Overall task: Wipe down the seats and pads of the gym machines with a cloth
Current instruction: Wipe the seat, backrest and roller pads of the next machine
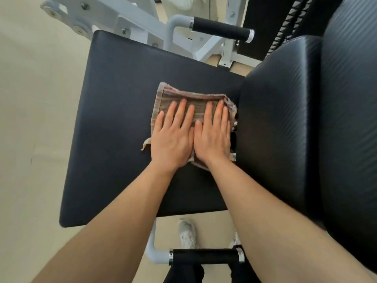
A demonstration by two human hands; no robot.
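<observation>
A folded, brown-striped cloth (183,97) lies on the black seat pad (114,119) of a gym machine, near the seat's right side. My left hand (173,137) and my right hand (213,135) rest side by side on the cloth, palms down and fingers stretched flat, pressing it onto the seat. Most of the cloth is hidden under the hands. Right beside them on the right stands the black ribbed back pad (285,119), close to my right hand.
The white machine frame (130,17) runs behind the seat. One black grip handle (220,29) sticks out at the far side, another (206,256) at the near side by my legs. A white shoe (187,233) stands on the beige floor (30,119).
</observation>
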